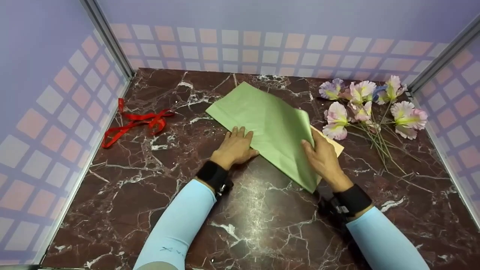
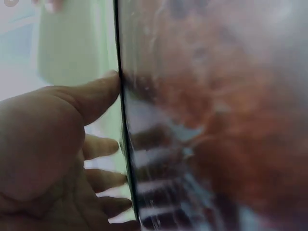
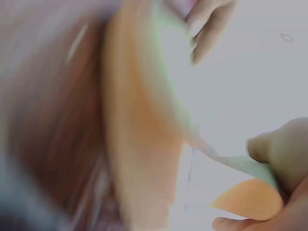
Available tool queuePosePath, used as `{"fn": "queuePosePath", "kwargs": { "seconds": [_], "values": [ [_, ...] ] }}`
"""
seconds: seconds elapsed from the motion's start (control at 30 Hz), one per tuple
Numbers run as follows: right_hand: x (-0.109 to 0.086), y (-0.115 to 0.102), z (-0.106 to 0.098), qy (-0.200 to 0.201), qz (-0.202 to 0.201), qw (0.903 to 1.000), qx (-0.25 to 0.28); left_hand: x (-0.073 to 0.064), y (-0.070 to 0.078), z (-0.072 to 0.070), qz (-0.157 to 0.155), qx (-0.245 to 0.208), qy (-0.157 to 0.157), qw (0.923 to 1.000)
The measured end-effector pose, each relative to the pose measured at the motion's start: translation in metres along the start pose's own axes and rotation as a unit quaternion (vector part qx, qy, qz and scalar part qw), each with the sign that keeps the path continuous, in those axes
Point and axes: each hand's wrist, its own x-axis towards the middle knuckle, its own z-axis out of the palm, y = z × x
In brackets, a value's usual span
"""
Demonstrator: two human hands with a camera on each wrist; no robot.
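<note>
A folded sheet of green wrapping paper lies at an angle on the marble-patterned table, its right side lifted and bent upward. My left hand rests with spread, straight fingers along the near edge of the paper; the left wrist view shows its thumb and fingertips at that edge. My right hand pinches the raised right side, thumb on top and fingers underneath. A cream-yellow sheet sticks out behind the green one there. In the right wrist view its underside looks orange and curves away, blurred.
At the left lies a loosely looped red ribbon. Several artificial flowers with pink and yellow petals and thin green stems lie at the back right. Tiled-pattern panels stand around the table's back and sides.
</note>
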Motion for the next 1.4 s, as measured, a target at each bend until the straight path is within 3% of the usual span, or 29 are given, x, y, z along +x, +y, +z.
{"fn": "queuePosePath", "kwargs": {
  "seconds": [0.07,0.17,0.23,0.3,0.43,0.53,0.63,0.77,0.83,0.9,0.93,0.97,1.03,1.1,1.17,1.23,1.33,1.4],
  "values": [
    [-0.004,-0.008,0.001,0.040,0.008,0.9980,0.048,0.005,-0.004,-0.004,0.016,-0.037,0.003,0.9992],
    [-0.011,-0.018,0.006,0.084,-0.017,0.9917,0.095,0.007,-0.013,-0.012,0.035,-0.114,0.033,0.9923],
    [-0.015,-0.024,0.012,0.103,-0.055,0.9878,0.104,0.003,-0.018,-0.019,0.029,-0.177,0.064,0.9816],
    [-0.020,-0.030,0.020,0.111,-0.103,0.9841,0.093,-0.003,-0.023,-0.028,0.012,-0.235,0.104,0.9663],
    [-0.027,-0.039,0.033,0.107,-0.203,0.9723,0.043,-0.021,-0.032,-0.046,-0.033,-0.328,0.171,0.9285],
    [-0.030,-0.045,0.041,0.099,-0.264,0.9592,0.012,-0.033,-0.037,-0.055,-0.035,-0.397,0.204,0.8941],
    [-0.033,-0.051,0.049,0.092,-0.307,0.9472,-0.015,-0.044,-0.039,-0.060,-0.021,-0.477,0.204,0.8548],
    [-0.040,-0.061,0.058,0.051,-0.331,0.9408,-0.055,-0.056,-0.037,-0.065,-0.008,-0.561,0.191,0.8055],
    [-0.045,-0.066,0.063,0.016,-0.340,0.9372,-0.076,-0.061,-0.037,-0.068,-0.006,-0.575,0.195,0.7943],
    [-0.050,-0.072,0.067,-0.017,-0.358,0.9288,-0.094,-0.066,-0.038,-0.071,-0.015,-0.567,0.209,0.7967],
    [-0.053,-0.074,0.068,-0.033,-0.369,0.9241,-0.094,-0.069,-0.040,-0.071,-0.023,-0.555,0.218,0.8025],
    [-0.056,-0.077,0.068,-0.048,-0.380,0.9197,-0.088,-0.072,-0.042,-0.072,-0.033,-0.538,0.226,0.8115],
    [-0.059,-0.080,0.068,-0.067,-0.397,0.9136,-0.057,-0.079,-0.051,-0.072,-0.060,-0.486,0.241,0.8377],
    [-0.059,-0.079,0.064,-0.063,-0.403,0.9131,-0.007,-0.086,-0.061,-0.071,-0.080,-0.444,0.246,0.8579],
    [-0.055,-0.073,0.058,-0.034,-0.388,0.9206,0.027,-0.095,-0.071,-0.070,-0.107,-0.395,0.237,0.8811],
    [-0.048,-0.061,0.051,0.007,-0.350,0.9365,0.020,-0.103,-0.077,-0.068,-0.139,-0.349,0.208,0.9032],
    [-0.038,-0.037,0.038,0.030,-0.248,0.9665,-0.060,-0.111,-0.078,-0.066,-0.175,-0.272,0.145,0.9350],
    [-0.034,-0.023,0.030,-0.004,-0.173,0.9754,-0.137,-0.111,-0.076,-0.064,-0.175,-0.212,0.102,0.9560]
  ]
}}
